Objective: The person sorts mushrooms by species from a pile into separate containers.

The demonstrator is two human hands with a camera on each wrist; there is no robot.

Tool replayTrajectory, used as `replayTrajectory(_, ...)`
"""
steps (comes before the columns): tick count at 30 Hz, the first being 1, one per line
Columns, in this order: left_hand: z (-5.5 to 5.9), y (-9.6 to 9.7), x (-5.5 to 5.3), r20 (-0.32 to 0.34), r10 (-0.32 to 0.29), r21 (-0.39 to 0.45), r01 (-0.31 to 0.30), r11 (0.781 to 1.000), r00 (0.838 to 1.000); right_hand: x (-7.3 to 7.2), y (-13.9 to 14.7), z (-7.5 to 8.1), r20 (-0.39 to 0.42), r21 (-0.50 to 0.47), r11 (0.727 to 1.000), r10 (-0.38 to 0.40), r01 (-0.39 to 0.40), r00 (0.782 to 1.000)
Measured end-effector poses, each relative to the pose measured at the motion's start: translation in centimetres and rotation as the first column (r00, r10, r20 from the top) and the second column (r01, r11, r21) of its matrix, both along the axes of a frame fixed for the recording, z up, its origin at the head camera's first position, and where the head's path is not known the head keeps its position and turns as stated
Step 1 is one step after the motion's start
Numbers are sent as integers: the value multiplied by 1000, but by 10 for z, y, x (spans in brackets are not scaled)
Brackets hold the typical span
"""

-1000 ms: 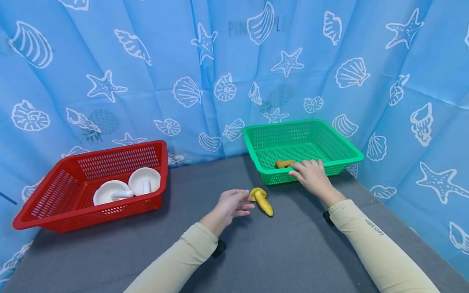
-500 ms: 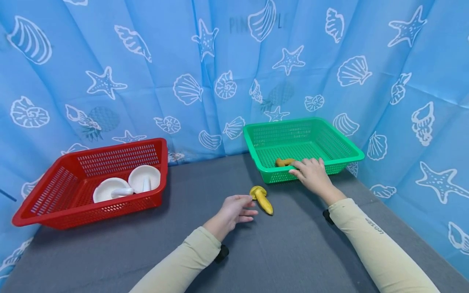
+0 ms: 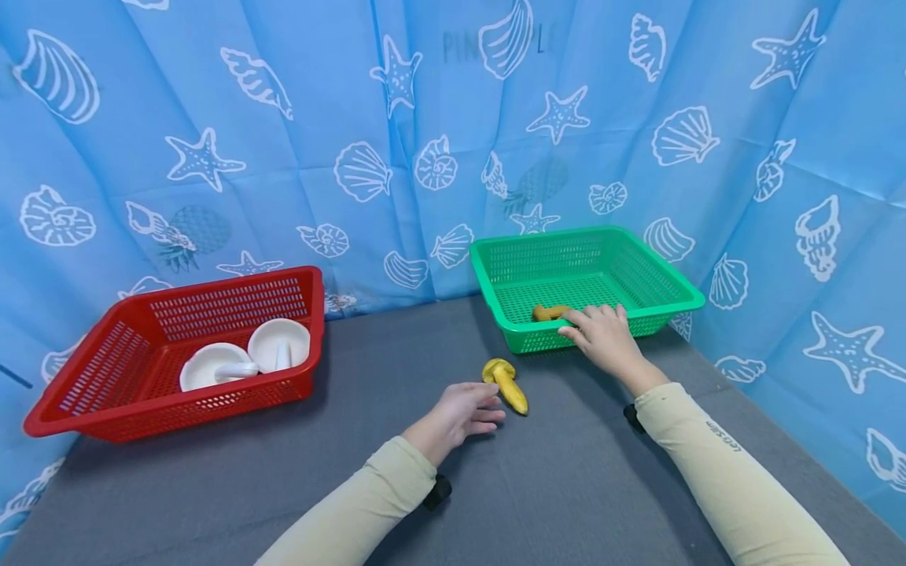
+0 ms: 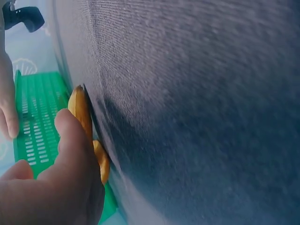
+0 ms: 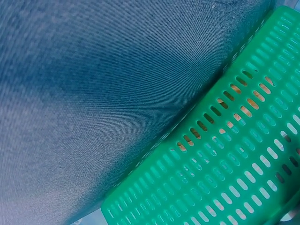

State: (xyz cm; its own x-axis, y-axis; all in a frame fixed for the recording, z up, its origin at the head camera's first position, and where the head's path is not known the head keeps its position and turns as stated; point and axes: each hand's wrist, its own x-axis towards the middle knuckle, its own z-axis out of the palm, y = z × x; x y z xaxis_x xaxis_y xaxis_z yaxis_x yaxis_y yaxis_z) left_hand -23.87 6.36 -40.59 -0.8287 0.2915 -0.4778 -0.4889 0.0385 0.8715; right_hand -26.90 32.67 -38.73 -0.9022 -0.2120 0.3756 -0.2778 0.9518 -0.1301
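Note:
A yellow mushroom [image 3: 511, 393] lies on the grey cloth, its cap toward the back. Just to its left is my left hand [image 3: 460, 413], fingers loosely bent and thumb side up. The left wrist view puts this hand [image 4: 70, 183] very near the mushroom [image 4: 80, 110]; whether they touch I cannot tell. My right hand [image 3: 602, 338] holds the front rim of the green basket [image 3: 524, 339], fingers over the edge and thumb outside. Inside that basket, beside those fingers, lies a brown mushroom [image 3: 548, 313]. Through the slots of the basket [image 5: 178, 192] brown patches show in the right wrist view.
At the left stands a red basket [image 3: 198, 407] with two white mushrooms [image 3: 212, 365] in it. A blue curtain [image 3: 425, 94] with shell and starfish prints hangs behind and at the right. Grey cloth [image 3: 396, 346] covers the table between the baskets.
My left hand has moved a little to the right and lower in view, closer to the yellow mushroom's stem. My right hand has stayed at the green basket's rim.

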Motion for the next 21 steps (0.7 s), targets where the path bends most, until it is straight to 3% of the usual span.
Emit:
replayTrajectory(11,-5,12,-5,60,18,29,-20,999,998,-1,2,-2,-5,4,1000,-2,2,1000)
replayTrajectory(21,-9,23,-9,14,20,-95,-18,995,1000,-1,1,-2,-21,0,1000,11,-11,1000)
